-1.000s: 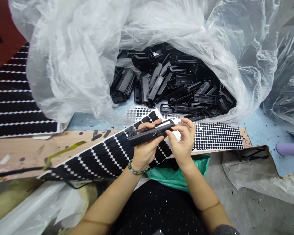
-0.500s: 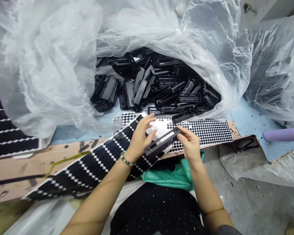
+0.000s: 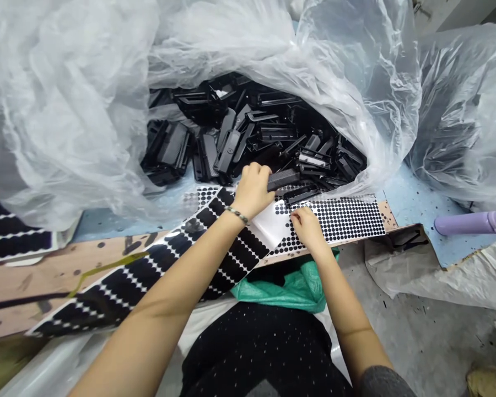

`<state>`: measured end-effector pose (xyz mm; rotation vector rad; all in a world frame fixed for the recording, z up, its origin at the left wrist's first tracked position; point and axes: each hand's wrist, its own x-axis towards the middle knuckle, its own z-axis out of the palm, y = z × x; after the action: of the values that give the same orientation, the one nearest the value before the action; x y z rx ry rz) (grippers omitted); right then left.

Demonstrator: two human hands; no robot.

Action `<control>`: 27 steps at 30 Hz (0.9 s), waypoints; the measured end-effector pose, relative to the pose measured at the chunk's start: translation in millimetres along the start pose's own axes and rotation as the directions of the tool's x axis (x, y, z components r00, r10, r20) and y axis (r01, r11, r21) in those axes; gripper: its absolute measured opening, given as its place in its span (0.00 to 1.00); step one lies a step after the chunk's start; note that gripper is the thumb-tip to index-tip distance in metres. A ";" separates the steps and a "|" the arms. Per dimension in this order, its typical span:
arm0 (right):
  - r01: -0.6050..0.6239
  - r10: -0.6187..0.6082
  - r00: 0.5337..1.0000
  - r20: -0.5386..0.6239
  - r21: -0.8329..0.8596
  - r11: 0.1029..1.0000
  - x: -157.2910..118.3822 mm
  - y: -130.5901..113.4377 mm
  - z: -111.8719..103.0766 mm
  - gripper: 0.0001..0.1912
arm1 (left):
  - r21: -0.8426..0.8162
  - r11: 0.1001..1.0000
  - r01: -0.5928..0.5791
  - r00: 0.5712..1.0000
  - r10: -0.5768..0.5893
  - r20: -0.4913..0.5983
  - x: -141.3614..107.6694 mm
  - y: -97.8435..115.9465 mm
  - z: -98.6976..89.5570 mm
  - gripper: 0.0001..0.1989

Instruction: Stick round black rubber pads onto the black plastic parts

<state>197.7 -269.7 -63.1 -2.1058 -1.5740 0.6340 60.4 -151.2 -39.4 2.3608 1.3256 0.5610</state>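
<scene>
Black and narrow, a textured part [image 3: 285, 178] lies at the front edge of a loose pile [image 3: 227, 144] of similar black pieces, just behind a sheet of black dots [image 3: 349, 216]. Its left end sits in the grip of the left hand [image 3: 255, 184], which is seen from the back, knuckles up and wrist slightly bent; the fingers curl over and pinch that end, though their tips are hidden from the camera. The left arm stretches long and diagonal from the lower left corner, passing above a sheet of black strips [image 3: 132, 284], with a beaded bracelet [image 3: 236, 214] at the wrist.

The right hand [image 3: 305, 226] hangs low over the dotted sheet, near its front edge and apart from the textured part. Its thumb and forefinger are pressed together, the other fingers folded in; whether a dot is caught between them I cannot tell. That forearm slants up and inward from a dark grey sleeve [image 3: 384, 381] at the lower right.

Crumpled clear plastic [image 3: 74, 110] surrounds the pile on the bench [image 3: 95, 249]. Farther right lies a purple cylinder [image 3: 465, 223], and a green bag [image 3: 300, 289] shows below the front edge.
</scene>
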 end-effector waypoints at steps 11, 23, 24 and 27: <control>-0.115 0.115 0.993 0.036 0.005 0.993 20.5 -19.9 8.8 0.07 | -0.744 0.665 0.067 0.939 -0.294 -0.178 -18.3 -17.1 -28.1 0.22; 0.014 0.070 0.996 -0.055 0.876 0.482 -4.2 -65.5 -11.8 0.08 | -0.954 0.031 0.299 0.915 -0.294 0.278 -84.4 12.3 -13.0 0.20; 0.044 0.059 0.995 -0.086 0.862 0.505 -4.4 -70.3 -11.8 0.07 | -0.958 0.056 0.281 0.923 -0.289 0.253 -86.1 12.6 -12.2 0.20; 0.123 0.035 0.982 -0.184 0.776 0.619 -3.6 -79.2 -10.2 0.06 | -0.963 0.162 0.216 0.946 -0.279 0.165 -88.4 11.7 -11.4 0.22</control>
<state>142.3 -253.2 -7.8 -1.3835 -0.9527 0.8832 20.8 -231.9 -37.9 0.9846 0.8386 0.9794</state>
